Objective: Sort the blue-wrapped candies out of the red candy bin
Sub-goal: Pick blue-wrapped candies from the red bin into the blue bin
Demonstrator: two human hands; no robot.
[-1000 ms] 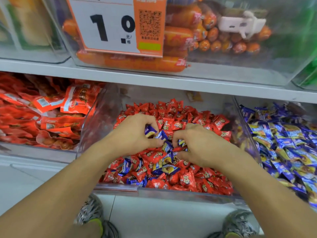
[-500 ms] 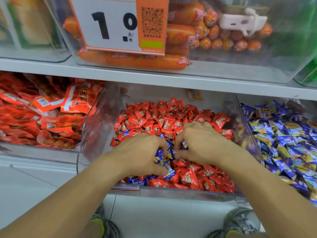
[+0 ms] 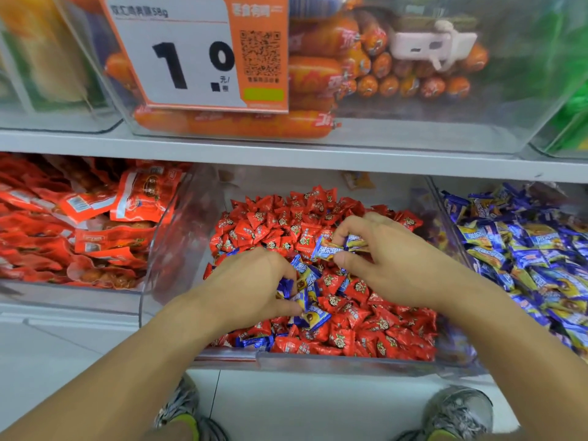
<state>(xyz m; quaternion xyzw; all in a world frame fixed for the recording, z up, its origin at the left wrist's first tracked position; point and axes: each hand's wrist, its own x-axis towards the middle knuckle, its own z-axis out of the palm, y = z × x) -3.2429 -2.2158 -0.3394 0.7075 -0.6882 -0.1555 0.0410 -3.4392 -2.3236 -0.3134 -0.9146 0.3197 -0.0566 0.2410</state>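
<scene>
Even, bright light falls from above, seemingly from ceiling fixtures out of view. Shadows are soft and shallow, darkest under the shelf (image 3: 286, 154) edge just beyond the right hand (image 3: 391, 259) and its grip. The clear bin wall (image 3: 178, 237) left of the left hand (image 3: 251, 288) carries a milky glare. Motion blur smears the far-left upper corner and softens small wrapper print near both grips. Wide-angle distortion bends the shelf lines and stretches the forearms toward the bottom corners.
</scene>
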